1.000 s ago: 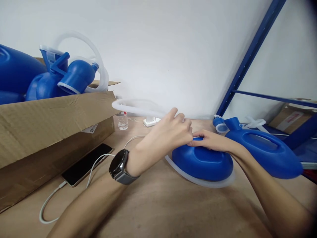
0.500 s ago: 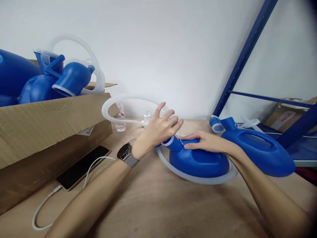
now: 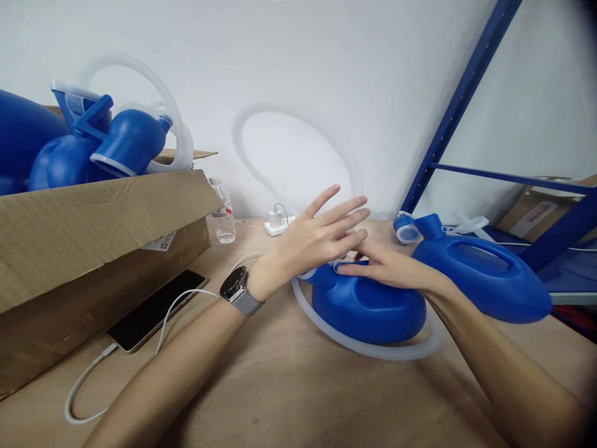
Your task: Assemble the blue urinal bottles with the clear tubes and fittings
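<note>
A blue plastic urinal bottle (image 3: 368, 311) lies on its side on the wooden table, its neck towards the left. My left hand (image 3: 321, 236) is over the neck with its fingers spread, hiding most of the opening. On the bottle's upper side, by the neck, rests my right hand (image 3: 380, 264); its thumb shows, and its fingertips are partly behind my left hand. A translucent corrugated hose (image 3: 373, 350) curves around the front of the bottle. Another stretch of hose, blurred, loops up behind my left hand against the wall.
At left, a cardboard box (image 3: 107, 230) holds several blue bottles and hoses. A phone (image 3: 158, 311) on a white cable, a water bottle (image 3: 224, 214) and a power strip (image 3: 277, 225) are on the table. Another blue urinal bottle (image 3: 480, 267) lies right, before a blue metal shelf (image 3: 457, 106).
My left hand has moved slightly right and its fingers have spread flatter. The hose loop behind it has swung up and right. My right hand stays on the bottle.
</note>
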